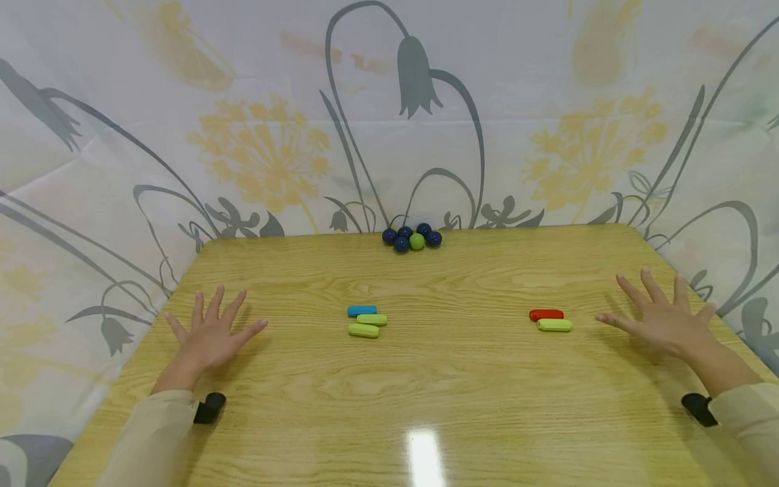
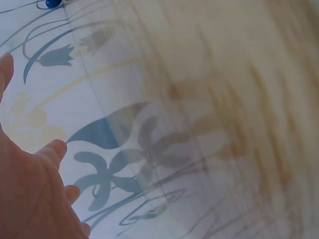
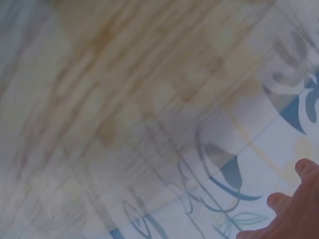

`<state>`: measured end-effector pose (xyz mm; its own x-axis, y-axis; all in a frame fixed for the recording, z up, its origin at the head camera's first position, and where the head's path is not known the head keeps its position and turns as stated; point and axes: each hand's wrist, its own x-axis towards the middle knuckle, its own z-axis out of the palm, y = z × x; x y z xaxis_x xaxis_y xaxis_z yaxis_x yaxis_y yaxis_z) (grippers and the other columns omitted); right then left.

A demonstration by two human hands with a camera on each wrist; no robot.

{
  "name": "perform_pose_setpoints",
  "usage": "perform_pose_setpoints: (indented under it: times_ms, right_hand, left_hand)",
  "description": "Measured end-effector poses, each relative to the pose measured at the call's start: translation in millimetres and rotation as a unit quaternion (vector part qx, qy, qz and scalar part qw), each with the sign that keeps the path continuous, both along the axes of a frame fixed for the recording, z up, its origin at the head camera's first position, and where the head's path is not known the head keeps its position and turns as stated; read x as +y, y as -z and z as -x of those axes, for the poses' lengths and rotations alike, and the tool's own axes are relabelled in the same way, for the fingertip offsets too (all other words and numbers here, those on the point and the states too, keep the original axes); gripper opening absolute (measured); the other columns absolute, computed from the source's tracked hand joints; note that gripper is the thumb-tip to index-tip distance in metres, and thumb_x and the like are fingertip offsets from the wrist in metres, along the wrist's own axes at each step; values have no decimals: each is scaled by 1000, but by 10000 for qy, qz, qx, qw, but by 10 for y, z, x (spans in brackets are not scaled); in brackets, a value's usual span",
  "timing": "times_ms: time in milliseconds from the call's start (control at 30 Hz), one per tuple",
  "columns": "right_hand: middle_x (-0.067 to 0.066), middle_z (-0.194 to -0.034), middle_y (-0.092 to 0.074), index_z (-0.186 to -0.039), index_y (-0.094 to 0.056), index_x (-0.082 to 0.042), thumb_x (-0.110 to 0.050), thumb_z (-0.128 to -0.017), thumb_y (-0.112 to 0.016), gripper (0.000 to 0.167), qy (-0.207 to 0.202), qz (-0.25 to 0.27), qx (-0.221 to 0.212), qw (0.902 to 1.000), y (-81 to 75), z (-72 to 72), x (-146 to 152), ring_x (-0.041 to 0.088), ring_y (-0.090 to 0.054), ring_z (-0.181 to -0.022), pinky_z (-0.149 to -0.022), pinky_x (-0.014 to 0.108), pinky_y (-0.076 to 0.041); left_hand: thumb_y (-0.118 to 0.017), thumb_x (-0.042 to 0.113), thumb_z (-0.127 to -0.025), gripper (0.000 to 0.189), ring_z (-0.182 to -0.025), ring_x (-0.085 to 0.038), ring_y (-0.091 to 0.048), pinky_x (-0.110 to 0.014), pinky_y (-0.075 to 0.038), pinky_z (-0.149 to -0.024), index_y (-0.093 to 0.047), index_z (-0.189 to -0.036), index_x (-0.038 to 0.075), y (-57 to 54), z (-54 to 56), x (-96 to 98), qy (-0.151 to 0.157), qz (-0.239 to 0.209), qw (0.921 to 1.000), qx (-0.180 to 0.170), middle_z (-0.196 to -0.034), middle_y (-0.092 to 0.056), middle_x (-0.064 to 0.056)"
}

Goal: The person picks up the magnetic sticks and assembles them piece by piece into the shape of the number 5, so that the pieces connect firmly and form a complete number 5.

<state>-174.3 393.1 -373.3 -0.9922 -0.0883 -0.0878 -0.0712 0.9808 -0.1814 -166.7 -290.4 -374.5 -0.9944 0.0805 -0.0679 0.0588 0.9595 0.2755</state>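
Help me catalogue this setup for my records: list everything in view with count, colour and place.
table: 1, yellowish wood grain, in front of the person
backdrop: 1, white with grey and yellow plants, behind and beside the table
dark blue balls: 5, dark blue, clustered at the table's far edge
green ball: 1, green, in that cluster
blue stick: 1, blue, left of centre
red stick: 1, red, right of centre
yellow-green sticks: 3, yellow-green, two by the blue stick, one by the red
black wrist pieces: 2, black, one per wrist
sleeves: 2, beige, one per forearm
left hand: 1, bare, table's left side
right hand: 1, bare, table's right side
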Motion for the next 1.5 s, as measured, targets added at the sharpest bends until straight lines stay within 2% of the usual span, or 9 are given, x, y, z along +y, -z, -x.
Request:
perform_pose_setpoints:
  times_ms: [367, 733, 833, 933, 1033, 1200, 1267, 1500]
  right_hand:
    - [26, -147, 17, -149, 11, -20, -63, -88, -44, 92, 5, -81, 50, 10000, -24, -3, -17, 56, 31, -119, -72, 84, 11]
    - [24, -148, 16, -150, 7, -20, -63, -88, -44, 91, -111, -167, 91, 9998, -45, 14, -31, 57, 29, -119, -74, 83, 12]
    - [26, -149, 10, -150, 5, -19, -61, -89, -45, 89, -186, -123, 83, 9997, -45, 24, -38, 60, 22, -121, -78, 82, 9]
    - [30, -148, 1, -150, 2, -16, -57, -91, -46, 87, -370, -90, 62, 9993, -34, 32, -37, 65, 8, -121, -83, 81, -3]
    - [36, -145, -5, -150, -2, -8, -51, -93, -48, 85, -605, 184, 10, 9980, -21, 35, -52, 66, -1, -121, -88, 77, -8]
    - [40, -143, -3, -148, -7, 2, -41, -94, -52, 82, -792, 1205, -152, 9894, -5, 52, -117, 62, 6, -125, -92, 75, 0]
    - [40, -143, -2, -148, -8, 3, -38, -94, -54, 81, -826, 1498, -184, 9851, -5, 54, -151, 61, 5, -126, -90, 77, -3]
    - [37, -144, -12, -147, -13, 3, -30, -91, -61, 80, -1147, 1900, -19, 9751, -27, 67, -256, 58, -11, -127, -88, 74, -18]
  left_hand:
    - [-36, 69, -87, 87, -130, -49, 20, -67, 33, -79, -13, -151, 14, -15, 5, -6, -10, 39, 10000, 16, -151, 6, -25]
    - [-36, 70, -87, 88, -130, -49, 20, -67, 32, -79, -15, -150, 13, -21, 0, -25, -32, 83, 10000, 0, -151, 5, -25]
    - [-35, 70, -87, 88, -130, -50, 19, -67, 32, -79, -14, -151, 13, -15, 5, -27, -7, 70, 10000, -34, -151, 6, -25]
    - [-37, 69, -87, 88, -130, -51, 18, -68, 32, -79, -13, -151, 13, -6, 10, -19, 21, -69, 9999, -107, -151, 7, -26]
    - [-41, 67, -87, 89, -130, -52, 17, -71, 27, -81, -12, -151, 12, 10, 21, -1, 75, -321, 9994, -130, -150, 5, -27]
    - [-53, 61, -85, 93, -131, -54, 11, -77, 14, -86, -12, -150, 10, 47, 24, 56, 161, -813, 9965, -66, -150, 1, -28]
    - [-58, 58, -84, 94, -131, -54, 7, -78, 9, -88, -13, -150, 9, 62, 20, 92, 216, -1012, 9946, -20, -150, -2, -28]
    - [-71, 41, -81, 90, -130, -54, -9, -72, -10, -96, -24, -146, 1, 89, 36, 249, 794, -1576, 9833, 456, -146, -17, -31]
